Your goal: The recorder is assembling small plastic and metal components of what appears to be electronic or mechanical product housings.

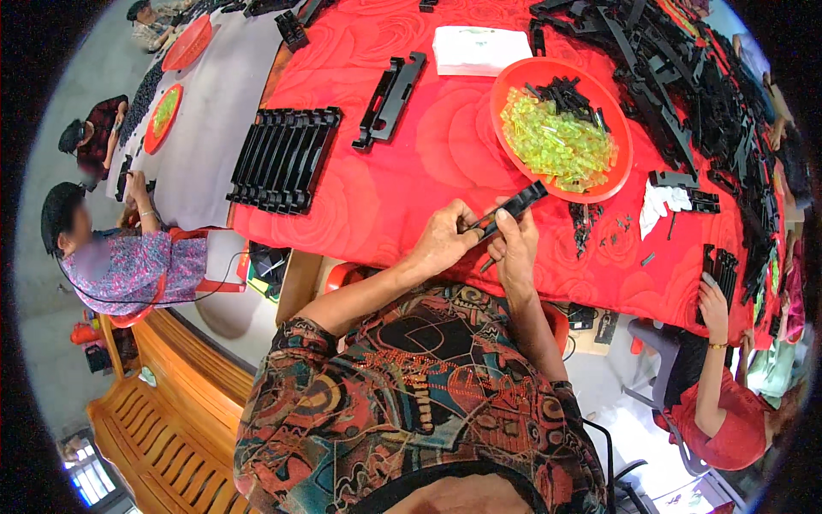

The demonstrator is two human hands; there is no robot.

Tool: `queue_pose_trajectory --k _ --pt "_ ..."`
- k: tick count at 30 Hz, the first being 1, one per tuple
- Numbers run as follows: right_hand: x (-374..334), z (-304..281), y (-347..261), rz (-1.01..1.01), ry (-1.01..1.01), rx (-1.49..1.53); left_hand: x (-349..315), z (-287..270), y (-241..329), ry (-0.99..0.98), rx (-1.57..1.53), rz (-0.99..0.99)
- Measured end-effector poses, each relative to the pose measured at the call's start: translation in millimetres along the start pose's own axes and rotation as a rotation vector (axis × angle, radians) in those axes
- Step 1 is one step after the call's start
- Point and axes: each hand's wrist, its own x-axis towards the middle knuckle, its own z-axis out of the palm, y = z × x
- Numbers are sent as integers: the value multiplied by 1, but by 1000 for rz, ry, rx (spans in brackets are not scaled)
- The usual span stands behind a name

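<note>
Both hands work on a long black plastic part [524, 199], held at a slant just above the near edge of the red tablecloth. My left hand [447, 235] is closed on its lower end with thumb and fingers. Wrapped round it from the other side, my right hand [515, 246] has its thumb on top. Beyond the part's upper end stands a red basin [623, 163] of yellow-green translucent pieces [561, 141] and small black pieces [565, 94]. On the left lie a neat row of black plastic parts [285, 160] and a separate one [388, 101].
A white box-like stack [481, 50] sits behind the basin. Black parts pile up [659, 77] at the far right, near a crumpled white tissue [664, 206] and black bits [585, 224]. Co-workers sit left [128, 257] and right [728, 420]; a wooden bench [163, 428] is lower left.
</note>
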Motion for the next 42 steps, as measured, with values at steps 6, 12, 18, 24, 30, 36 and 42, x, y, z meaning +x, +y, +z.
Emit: queue_pose_trajectory --k 6,12,18,24,30,36,42 --pt "2 -4 0 46 3 -62 -2 7 -7 46 -46 -13" --pt "-1 4 -7 112 32 -96 -4 7 -16 20 -188 -24" --pt "2 -4 -3 176 -1 -132 -19 4 -8 -43 -357 -189" --pt "0 -1 -2 185 -12 -154 -31 4 -3 -62 -476 -260" --pt "-3 2 -2 189 -23 -136 -38 1 -4 -66 -480 -239" --pt "-2 3 -3 189 -40 -99 -39 0 -8 -53 -385 -225" --pt "0 -2 -2 236 -88 -44 -36 10 -24 102 -276 -39"
